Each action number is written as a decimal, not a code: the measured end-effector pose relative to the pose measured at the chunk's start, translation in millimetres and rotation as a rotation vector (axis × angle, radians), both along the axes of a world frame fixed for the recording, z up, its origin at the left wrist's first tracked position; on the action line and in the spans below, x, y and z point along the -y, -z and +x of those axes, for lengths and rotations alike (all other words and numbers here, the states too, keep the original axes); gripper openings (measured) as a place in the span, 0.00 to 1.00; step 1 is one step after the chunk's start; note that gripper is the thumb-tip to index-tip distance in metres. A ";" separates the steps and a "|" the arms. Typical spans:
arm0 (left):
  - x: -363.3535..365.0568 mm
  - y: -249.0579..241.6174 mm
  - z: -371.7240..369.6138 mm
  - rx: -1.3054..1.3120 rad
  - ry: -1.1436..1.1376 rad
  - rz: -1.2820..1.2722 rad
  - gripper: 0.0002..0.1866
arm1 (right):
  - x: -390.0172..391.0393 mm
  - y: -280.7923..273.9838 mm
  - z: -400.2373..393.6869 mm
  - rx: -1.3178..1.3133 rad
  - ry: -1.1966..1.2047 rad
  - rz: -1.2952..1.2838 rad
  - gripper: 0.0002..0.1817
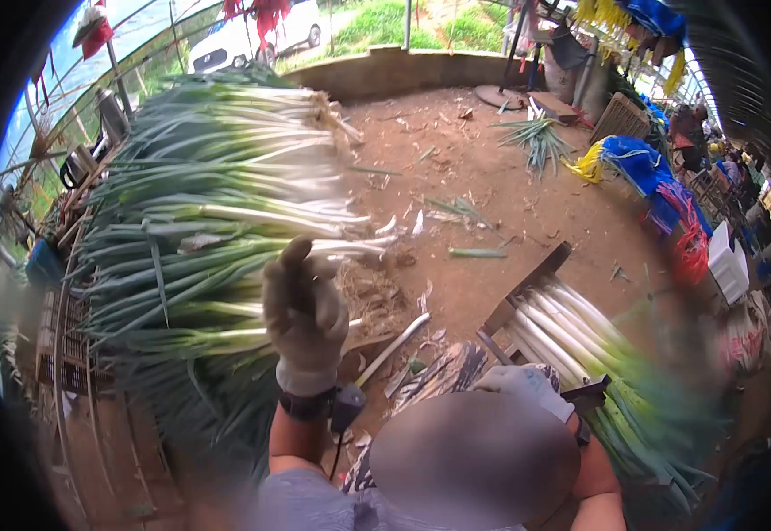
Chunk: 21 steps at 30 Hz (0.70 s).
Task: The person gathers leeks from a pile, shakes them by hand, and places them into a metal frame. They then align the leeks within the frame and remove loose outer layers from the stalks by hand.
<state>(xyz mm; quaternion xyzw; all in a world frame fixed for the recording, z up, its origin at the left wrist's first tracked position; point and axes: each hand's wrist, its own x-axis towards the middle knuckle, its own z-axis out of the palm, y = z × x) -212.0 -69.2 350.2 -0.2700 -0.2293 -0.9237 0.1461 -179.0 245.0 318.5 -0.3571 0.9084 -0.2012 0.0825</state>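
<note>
My left hand [306,319], in a dirty work glove, is raised beside a big pile of long green onions [253,195]. Its fingers are loosely bent and apart, with nothing in them. A small dark device with a cord [347,407] is next to that wrist. My right hand [523,382], in a pale glove, rests low at the near side of a dark metal rack [527,288]. A bunch of green onions [571,327] lies in this rack, white stalks at the rack's back and leaves towards the lower right. The right fingers are mostly hidden.
A single onion stalk [394,347] lies between the hands. Leaf scraps [478,253] and a small onion bunch [536,142] are on the dirt floor [403,186]. Blue sheeting [638,164] and red netting [686,234] are at the right; a plastic crate [62,345] is at the left.
</note>
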 end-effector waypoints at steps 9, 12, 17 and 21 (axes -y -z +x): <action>72.2 223.3 40.5 0.700 -0.167 -2.568 0.47 | -71.6 52.4 20.0 -0.180 0.479 0.085 0.24; 94.7 244.9 29.5 0.440 -0.581 -2.804 0.54 | -80.6 79.9 19.5 -0.226 0.531 0.025 0.24; 131.9 222.6 -35.5 0.512 -0.506 -3.005 0.54 | -76.0 89.9 10.7 -0.111 0.595 -0.149 0.24; 175.2 307.1 -92.1 0.537 -0.537 -2.914 0.24 | -73.8 90.3 5.7 -0.098 0.610 -0.159 0.22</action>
